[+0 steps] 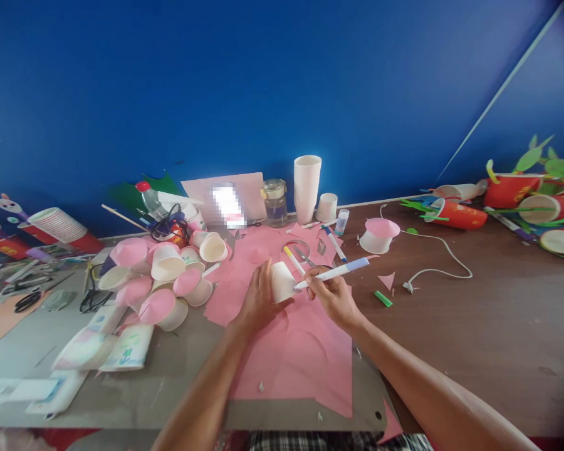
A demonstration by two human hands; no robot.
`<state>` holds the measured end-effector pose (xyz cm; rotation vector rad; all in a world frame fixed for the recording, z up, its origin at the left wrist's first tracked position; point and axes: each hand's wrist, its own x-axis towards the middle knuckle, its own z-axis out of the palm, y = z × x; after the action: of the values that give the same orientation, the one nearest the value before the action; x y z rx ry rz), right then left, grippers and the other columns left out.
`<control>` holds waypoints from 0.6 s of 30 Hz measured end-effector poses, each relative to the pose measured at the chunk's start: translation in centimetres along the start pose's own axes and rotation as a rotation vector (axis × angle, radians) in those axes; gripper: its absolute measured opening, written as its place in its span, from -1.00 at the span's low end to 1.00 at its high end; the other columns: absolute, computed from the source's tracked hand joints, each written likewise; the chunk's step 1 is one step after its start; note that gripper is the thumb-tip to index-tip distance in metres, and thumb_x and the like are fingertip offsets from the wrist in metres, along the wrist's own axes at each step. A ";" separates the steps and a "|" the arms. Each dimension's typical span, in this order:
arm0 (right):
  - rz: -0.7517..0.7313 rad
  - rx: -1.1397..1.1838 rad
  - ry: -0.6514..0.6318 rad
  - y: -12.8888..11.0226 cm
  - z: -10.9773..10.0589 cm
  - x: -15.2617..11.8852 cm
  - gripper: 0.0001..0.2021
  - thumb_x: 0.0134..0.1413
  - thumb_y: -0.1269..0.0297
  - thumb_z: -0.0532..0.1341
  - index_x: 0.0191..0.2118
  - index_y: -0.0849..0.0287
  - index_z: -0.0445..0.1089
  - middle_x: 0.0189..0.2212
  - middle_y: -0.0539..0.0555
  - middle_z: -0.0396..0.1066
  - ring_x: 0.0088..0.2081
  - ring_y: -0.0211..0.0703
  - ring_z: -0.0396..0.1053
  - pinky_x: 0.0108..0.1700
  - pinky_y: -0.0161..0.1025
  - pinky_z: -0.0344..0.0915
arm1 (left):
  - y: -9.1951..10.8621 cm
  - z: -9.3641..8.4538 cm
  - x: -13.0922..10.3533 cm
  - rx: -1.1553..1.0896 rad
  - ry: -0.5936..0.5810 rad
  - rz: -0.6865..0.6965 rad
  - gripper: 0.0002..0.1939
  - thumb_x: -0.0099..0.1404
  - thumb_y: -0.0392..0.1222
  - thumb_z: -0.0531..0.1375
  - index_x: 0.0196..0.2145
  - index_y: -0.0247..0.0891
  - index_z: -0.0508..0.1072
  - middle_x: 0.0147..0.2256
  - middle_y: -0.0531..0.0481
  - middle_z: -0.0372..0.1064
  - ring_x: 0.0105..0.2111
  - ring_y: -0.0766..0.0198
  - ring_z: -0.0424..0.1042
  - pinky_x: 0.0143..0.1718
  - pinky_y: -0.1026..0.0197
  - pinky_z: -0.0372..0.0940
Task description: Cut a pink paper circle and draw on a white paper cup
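Observation:
A white paper cup (282,282) lies on its side above pink paper (301,369), with my left hand (259,297) wrapped round its left and lower sides. My right hand (333,295) grips a white marker (341,269) with a pale violet end, its tip at the cup's right side. Behind the cup lie a yellow-ended marker (291,258), scissors (304,255) and a blue-and-white marker (334,244).
Several cups with pink cones (162,307) crowd the left. Toward the wall stand a tall cup stack (306,188), a glass jar (276,203) and a lit phone (229,205). A pink-topped cup (378,237), green cap (383,299) and white cable (451,250) lie right.

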<state>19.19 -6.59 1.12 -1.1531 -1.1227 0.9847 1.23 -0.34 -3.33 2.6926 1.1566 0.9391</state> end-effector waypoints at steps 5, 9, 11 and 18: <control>-0.015 -0.019 0.007 0.1 0.1 0.0 -0.79 0.04 0.16 0.15 -0.51 0.16 0.25 -0.70 -0.08 0.14 -0.61 -0.31 0.08 -0.58 -0.35 0.03 | 0.1 -0.1 0.0 0.011 -0.014 -0.015 -0.04 0.16 0.29 0.10 0.28 -0.36 -0.20 0.12 -0.40 0.16 0.10 -0.11 0.26 0.02 -0.05 0.28; -0.021 -0.032 0.003 0.1 0.2 0.0 -0.79 0.04 0.18 0.14 -0.52 0.15 0.23 -0.70 -0.08 0.14 -0.61 -0.31 0.08 -0.57 -0.34 0.05 | 0.2 -0.2 0.0 -0.014 -0.003 -0.027 -0.07 0.17 0.25 0.11 0.27 -0.35 -0.17 0.09 -0.38 0.18 0.08 -0.12 0.27 0.02 -0.05 0.29; -0.019 -0.035 -0.001 0.2 0.2 0.0 -0.79 0.04 0.19 0.14 -0.53 0.15 0.22 -0.70 -0.09 0.13 -0.60 -0.31 0.08 -0.56 -0.34 0.04 | 0.2 -0.3 0.1 -0.026 -0.011 -0.027 -0.07 0.17 0.24 0.13 0.27 -0.35 -0.17 0.09 -0.38 0.18 0.08 -0.11 0.27 0.02 -0.04 0.29; 0.006 -0.002 -0.077 0.4 -0.1 -0.2 -0.77 0.05 0.18 0.16 -0.54 0.15 0.22 -0.71 -0.10 0.11 -0.59 -0.29 0.10 -0.53 -0.32 0.08 | 0.1 -0.3 0.1 -0.034 -0.010 -0.039 -0.06 0.14 0.26 0.14 0.26 -0.36 -0.10 0.09 -0.41 0.21 0.07 -0.11 0.29 -0.01 -0.03 0.31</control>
<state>19.20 -6.73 0.72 -1.1291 -1.1824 1.0402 1.19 -0.43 -3.01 2.6358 1.1756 0.9296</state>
